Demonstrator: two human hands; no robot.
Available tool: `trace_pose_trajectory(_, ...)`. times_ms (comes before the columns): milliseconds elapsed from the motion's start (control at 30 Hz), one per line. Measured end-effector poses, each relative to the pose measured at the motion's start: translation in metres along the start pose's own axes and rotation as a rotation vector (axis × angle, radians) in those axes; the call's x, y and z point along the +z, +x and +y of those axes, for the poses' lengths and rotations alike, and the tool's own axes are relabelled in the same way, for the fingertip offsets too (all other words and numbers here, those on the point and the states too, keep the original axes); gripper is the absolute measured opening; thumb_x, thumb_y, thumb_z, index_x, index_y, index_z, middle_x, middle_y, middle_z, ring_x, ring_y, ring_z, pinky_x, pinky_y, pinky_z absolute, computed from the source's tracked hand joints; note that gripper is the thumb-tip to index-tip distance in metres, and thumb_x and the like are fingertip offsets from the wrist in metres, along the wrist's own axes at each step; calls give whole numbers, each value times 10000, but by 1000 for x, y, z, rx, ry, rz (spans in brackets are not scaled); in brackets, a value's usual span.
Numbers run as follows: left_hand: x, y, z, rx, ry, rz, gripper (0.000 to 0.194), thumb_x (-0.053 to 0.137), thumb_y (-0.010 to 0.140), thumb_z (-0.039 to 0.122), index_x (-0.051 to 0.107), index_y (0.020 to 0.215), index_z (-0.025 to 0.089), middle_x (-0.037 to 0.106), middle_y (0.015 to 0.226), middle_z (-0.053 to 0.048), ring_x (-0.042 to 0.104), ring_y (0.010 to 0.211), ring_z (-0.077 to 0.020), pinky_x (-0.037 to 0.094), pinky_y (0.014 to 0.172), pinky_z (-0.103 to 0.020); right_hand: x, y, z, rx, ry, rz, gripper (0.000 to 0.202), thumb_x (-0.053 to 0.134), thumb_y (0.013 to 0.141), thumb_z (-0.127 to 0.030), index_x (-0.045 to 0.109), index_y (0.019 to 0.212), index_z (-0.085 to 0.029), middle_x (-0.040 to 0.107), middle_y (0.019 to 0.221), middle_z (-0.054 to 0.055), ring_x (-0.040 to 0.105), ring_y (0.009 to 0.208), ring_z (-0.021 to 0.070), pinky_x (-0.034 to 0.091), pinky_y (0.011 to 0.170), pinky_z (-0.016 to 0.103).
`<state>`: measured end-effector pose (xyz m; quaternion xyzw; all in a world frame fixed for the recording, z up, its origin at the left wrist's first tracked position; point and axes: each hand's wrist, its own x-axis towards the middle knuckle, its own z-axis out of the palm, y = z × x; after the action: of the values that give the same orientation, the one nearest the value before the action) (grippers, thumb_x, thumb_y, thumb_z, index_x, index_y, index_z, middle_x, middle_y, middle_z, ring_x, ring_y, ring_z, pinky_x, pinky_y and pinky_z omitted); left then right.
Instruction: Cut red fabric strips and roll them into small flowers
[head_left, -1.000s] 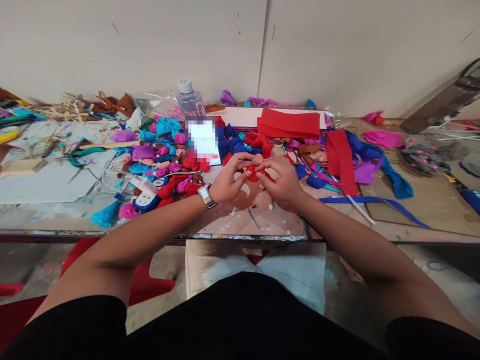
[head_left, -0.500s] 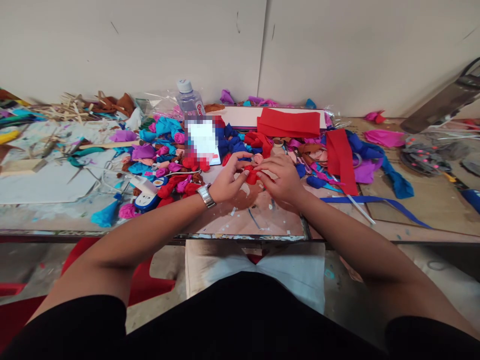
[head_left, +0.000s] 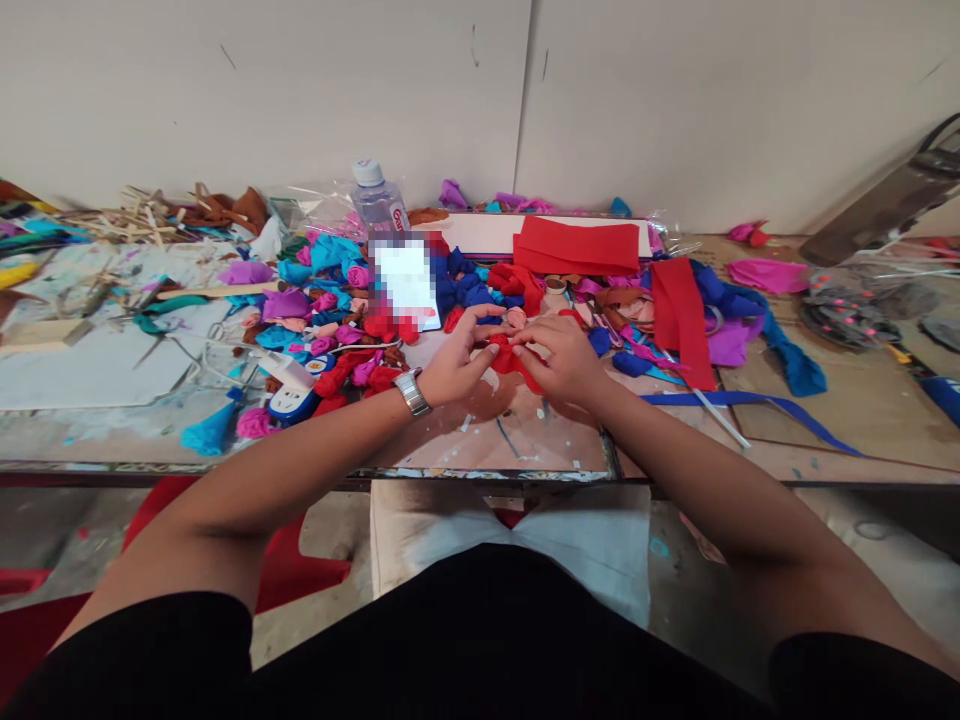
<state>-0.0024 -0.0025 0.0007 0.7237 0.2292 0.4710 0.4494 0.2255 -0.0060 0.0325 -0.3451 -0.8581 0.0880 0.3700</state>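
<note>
Between my two hands is a piece of red crepe paper (head_left: 511, 365), bunched at the top and spreading below toward the right. My left hand (head_left: 459, 362), with a metal watch (head_left: 412, 392) on its wrist, pinches the bunched part between thumb and fingers. From the other side, the fingers of my right hand (head_left: 561, 358) are closed on the same paper and hide part of it. Just beyond the fingertips lies a pale pink paper roll (head_left: 517, 317). Flat red paper strips (head_left: 577, 248) rest behind the hands, and another red strip (head_left: 684, 325) lies to the right.
A phone with a blurred screen (head_left: 409, 280) leans before a water bottle (head_left: 379, 205). Colourful crumpled paper pieces (head_left: 289, 303) and a power strip (head_left: 292, 400) are on the left. A blue paper strip (head_left: 765, 402) and dark flask (head_left: 877, 200) are on the right.
The red paper now spreads lower and further right, under my right hand's fingers, while its top looks more bunched. Both hands have barely shifted.
</note>
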Motion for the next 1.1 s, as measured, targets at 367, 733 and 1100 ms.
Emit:
trace_pose_trajectory(367,0,5,4,-66,-179,-48,500,687,1057,431,448,1462,261,725,1398,-131,718,1334,-249,567,1161,-460,0,0,-3,-14,12,89,132,667,996,-293,729,903,-223,811,970,88,745,939,287,501,884,451)
trace_pose_trajectory(733,5,1,3,-34,-63,-59,543,703,1044,461,441,1475,261,708,1418,-161,693,1389,-273,596,1134,-473,2,0,-4,41,30,52,94,698,973,-300,725,901,-246,811,972,65,732,956,281,506,908,452)
trace_pose_trajectory(1100,0,2,3,23,-12,-132,603,593,1095,440,324,1613,288,678,1474,-167,668,1430,-280,555,1202,-521,2,-1,-2,54,101,23,254,737,1013,-436,810,1175,-254,818,1004,53,717,882,243,528,847,402)
